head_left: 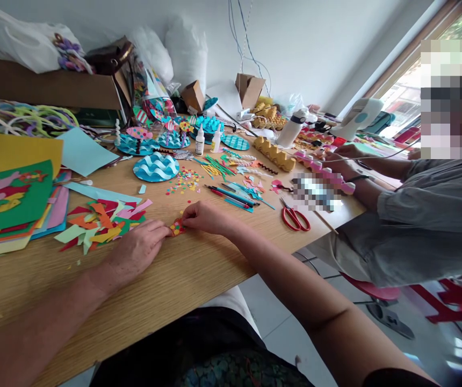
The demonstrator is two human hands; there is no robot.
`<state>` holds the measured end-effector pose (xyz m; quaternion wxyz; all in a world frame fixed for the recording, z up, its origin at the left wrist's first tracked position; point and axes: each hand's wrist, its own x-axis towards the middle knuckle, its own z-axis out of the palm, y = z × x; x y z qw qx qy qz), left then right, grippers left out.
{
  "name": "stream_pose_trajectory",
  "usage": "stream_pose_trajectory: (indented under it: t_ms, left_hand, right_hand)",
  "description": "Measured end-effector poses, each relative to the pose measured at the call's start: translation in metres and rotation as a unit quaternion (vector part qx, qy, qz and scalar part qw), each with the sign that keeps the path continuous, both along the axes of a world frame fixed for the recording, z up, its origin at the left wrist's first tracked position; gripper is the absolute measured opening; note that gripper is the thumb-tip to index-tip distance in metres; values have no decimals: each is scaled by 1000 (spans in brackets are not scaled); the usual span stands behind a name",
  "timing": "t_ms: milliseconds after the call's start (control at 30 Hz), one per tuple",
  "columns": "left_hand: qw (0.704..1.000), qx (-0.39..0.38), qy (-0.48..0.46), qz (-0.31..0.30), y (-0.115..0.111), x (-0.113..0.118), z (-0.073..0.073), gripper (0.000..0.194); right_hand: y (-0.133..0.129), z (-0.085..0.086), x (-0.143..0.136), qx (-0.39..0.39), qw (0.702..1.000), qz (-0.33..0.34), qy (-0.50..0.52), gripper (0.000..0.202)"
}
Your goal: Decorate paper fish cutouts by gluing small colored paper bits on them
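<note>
A small orange-red paper cutout (177,227) with coloured dots lies on the wooden table between my hands. My left hand (144,246) rests on the table, its fingers together and their tips gripping the cutout's left edge. At the cutout's upper right, my right hand (206,217) is closed in a pinch; whatever its fingertips hold is hidden or too small to see. Just beyond lie loose paper dots (185,181). Torn and cut coloured paper scraps (104,223) are piled by my left hand.
Stacked coloured paper (13,199) lies left. Blue wavy paper discs (156,167), glue bottles (200,141), pens (231,198) and red-handled scissors (294,216) are spread beyond my hands. On the right a person in a grey shirt (436,215) works beside pink egg-carton strips (325,172).
</note>
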<state>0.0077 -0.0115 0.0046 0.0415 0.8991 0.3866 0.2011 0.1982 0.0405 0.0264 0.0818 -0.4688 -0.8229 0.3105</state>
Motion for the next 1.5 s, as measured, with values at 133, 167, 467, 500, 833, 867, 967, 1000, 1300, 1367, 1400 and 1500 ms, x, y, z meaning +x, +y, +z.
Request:
stream_pose_trajectory:
  t_ms: [133, 167, 467, 500, 833, 867, 967, 1000, 1300, 1367, 1400, 1500]
  left_hand:
    - [1000, 8, 3, -3, 1, -1, -3, 31]
    - [1000, 7, 4, -2, 1, -1, -3, 31]
    - [1000, -8, 10, -1, 1, -1, 1, 31]
    - [1000, -11, 10, -1, 1, -1, 0, 31]
    - [999, -41, -2, 7, 2, -4, -5, 32]
    - [999, -42, -3, 7, 2, -4, -5, 32]
    - [999, -41, -8, 4, 2, -3, -4, 31]
    - [999, -40, -12, 2, 2, -4, -4, 31]
    - [998, -50, -35, -1, 6, -9, -16, 29]
    - [998, -51, -40, -5, 6, -9, -17, 29]
    - [998, -51, -43, -5, 6, -9, -17, 29]
    - [997, -51, -52, -1, 6, -8, -14, 29]
  right_hand:
    - [0, -1, 1, -3, 1000, -4, 19, 17]
    - [0, -1, 1, -3, 1000, -6, 15, 17]
    - [4, -4, 5, -34, 996, -45, 72, 15]
    - [4, -4, 5, -35, 996, -42, 70, 15]
    - [3, 8, 7, 9, 997, -47, 56, 14]
    - [7, 10, 12, 22, 995, -69, 67, 14]
    - [20, 15, 25, 65, 990, -112, 61, 13]
    - [25, 16, 29, 81, 988, -120, 48, 13]
    - [51, 21, 26, 85, 989, -70, -97, 17]
    - [58, 20, 20, 60, 991, -50, -110, 19]
    - [62, 20, 18, 54, 991, -42, -114, 19]
    - [73, 16, 15, 94, 987, -48, -123, 20]
